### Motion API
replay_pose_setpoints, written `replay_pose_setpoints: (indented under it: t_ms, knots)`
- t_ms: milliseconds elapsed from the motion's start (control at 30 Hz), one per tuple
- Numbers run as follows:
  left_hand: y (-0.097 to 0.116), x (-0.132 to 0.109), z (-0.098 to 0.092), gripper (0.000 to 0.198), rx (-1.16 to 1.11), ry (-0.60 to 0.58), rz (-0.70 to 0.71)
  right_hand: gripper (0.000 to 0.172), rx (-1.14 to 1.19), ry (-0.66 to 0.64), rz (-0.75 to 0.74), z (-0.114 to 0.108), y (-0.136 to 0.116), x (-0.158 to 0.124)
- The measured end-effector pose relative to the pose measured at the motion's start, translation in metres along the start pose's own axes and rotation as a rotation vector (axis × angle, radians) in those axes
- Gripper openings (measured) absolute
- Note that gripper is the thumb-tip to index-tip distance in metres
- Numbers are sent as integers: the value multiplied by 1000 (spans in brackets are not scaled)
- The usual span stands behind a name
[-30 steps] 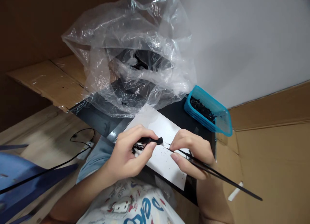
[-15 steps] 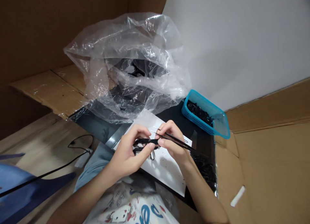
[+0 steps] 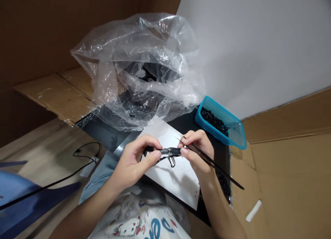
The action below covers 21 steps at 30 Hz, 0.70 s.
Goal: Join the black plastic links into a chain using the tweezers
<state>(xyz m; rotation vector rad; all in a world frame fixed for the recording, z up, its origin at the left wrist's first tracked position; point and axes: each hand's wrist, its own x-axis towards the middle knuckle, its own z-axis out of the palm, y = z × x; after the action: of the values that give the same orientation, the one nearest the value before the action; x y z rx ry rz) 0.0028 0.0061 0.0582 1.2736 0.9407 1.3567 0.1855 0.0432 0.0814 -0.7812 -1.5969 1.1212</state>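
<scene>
My left hand (image 3: 138, 159) is closed on one end of a narrow black part (image 3: 170, 151), its thumb and forefinger pinching it. The part looks like a slim strip with a gap at its middle; I cannot tell its kind. A thin dark loop (image 3: 172, 161) hangs below it. My right hand (image 3: 198, 151) pinches the other end between thumb and fingertips. Black tweezers (image 3: 222, 172) with fine pale tips also rest in that hand, lying across the fingers, tips pointing up and left. Below both hands is a white sheet (image 3: 165, 178) dotted with dark specks.
A large clear plastic bag (image 3: 144, 46) with dark items inside stands behind the sheet. A blue basket (image 3: 240, 137) holding many small black pieces is at right. More black pieces (image 3: 223, 183) lie beside my right forearm. Cardboard (image 3: 289, 177) flanks the black work surface.
My right hand has moved right, exposing more of the black part between the hands. The tweezers have swung so their rear end now points down and right.
</scene>
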Motion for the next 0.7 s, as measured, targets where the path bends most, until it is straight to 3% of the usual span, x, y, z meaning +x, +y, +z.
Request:
replay_pose_setpoints:
  t_ms: [167, 400, 700]
  knots:
    - [4, -7, -1, 6, 70, 15, 68, 11, -146, 15, -80, -3, -9, 0]
    - [3, -13, 2, 17, 198, 16, 245, 31, -132, -150, -136, 9, -26, -18]
    - [5, -14, 5, 16, 258, 19, 356, 33, -244, -181, -233, 14, -27, -20]
